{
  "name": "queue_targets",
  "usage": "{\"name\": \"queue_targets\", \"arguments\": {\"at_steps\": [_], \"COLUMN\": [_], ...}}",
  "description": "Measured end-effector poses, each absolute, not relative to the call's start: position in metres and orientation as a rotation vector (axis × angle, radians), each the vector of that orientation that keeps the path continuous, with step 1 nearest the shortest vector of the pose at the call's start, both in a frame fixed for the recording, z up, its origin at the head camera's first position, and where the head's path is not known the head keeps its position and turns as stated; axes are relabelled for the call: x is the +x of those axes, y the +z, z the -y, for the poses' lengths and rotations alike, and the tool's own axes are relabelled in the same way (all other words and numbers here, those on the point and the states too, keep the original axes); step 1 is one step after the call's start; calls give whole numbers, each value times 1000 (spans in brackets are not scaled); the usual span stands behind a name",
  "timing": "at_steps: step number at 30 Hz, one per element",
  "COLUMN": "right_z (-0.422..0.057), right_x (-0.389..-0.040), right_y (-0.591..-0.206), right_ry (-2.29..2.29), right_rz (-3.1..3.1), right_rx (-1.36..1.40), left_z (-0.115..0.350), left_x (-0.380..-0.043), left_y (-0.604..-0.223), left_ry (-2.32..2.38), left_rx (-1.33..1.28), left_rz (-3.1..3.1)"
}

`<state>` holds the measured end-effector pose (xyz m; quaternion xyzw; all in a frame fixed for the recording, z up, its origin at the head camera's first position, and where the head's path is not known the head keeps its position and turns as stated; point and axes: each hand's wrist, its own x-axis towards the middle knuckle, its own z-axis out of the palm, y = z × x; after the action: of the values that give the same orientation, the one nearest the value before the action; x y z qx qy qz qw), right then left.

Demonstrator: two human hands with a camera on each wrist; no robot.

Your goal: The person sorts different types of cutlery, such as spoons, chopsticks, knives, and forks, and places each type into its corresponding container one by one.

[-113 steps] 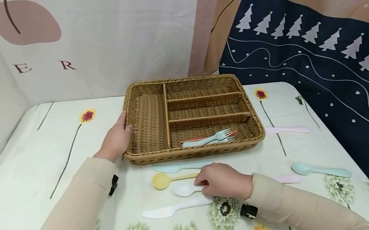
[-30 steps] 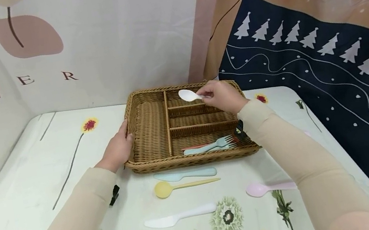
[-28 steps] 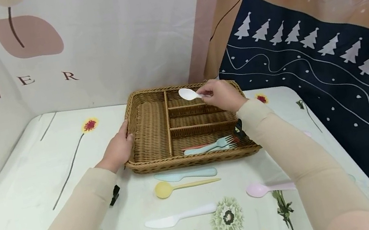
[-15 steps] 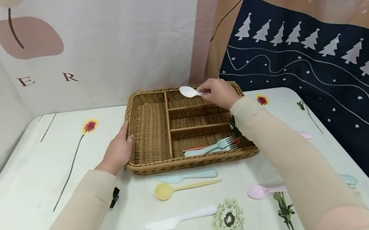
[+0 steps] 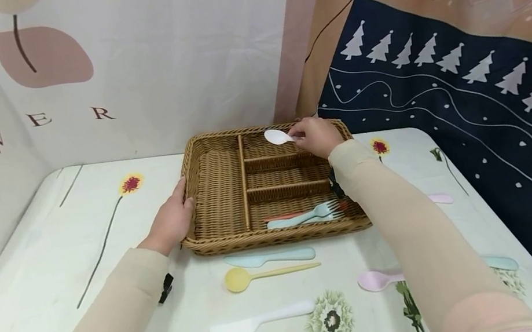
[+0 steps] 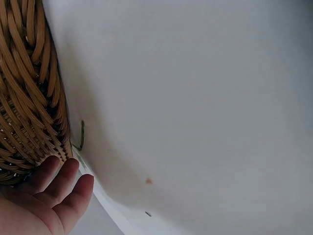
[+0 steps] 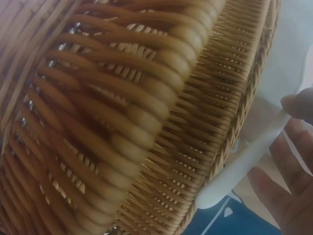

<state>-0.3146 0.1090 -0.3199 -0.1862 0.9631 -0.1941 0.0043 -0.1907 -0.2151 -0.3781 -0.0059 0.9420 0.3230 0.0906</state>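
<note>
My right hand [image 5: 319, 135] pinches a white spoon [image 5: 277, 137] by its handle, bowl pointing left, over the back compartment of a brown wicker cutlery basket [image 5: 278, 237]. In the right wrist view the spoon's handle [image 7: 244, 166] overlaps the basket's rim. My left hand [image 5: 169, 217] holds the basket's left side, thumb over the rim and fingers along the outer wall [image 6: 32, 88]. Light blue forks [image 5: 296, 220] and a red-orange fork, partly hidden, lie in the front right compartment. The left compartment is bare woven base.
In front of the basket lie a light blue knife [image 5: 271, 258], a yellow spoon [image 5: 237, 280] and a white knife [image 5: 262, 320]. A pink spoon [image 5: 374, 280] and light blue handle [image 5: 501, 263] are partly hidden by the right sleeve. A pink handle [image 5: 440, 198] shows farther right.
The right hand has picked the white spoon off the table and brought it over the back compartment, drifting slightly right and lower lately. The left hand has stayed on the basket.
</note>
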Motion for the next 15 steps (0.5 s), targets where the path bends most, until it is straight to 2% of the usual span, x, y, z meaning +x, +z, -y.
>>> {"name": "queue_targets", "arguments": {"at_steps": [15], "right_z": [-104], "right_x": [-325], "right_y": [-328], "right_ry": [-395], "right_rz": [-2994], "right_rx": [-570], "left_z": [214], "left_x": [-189], "left_y": [-377], "left_ry": [954], "left_rx": [-40], "left_rz": [-2808]}}
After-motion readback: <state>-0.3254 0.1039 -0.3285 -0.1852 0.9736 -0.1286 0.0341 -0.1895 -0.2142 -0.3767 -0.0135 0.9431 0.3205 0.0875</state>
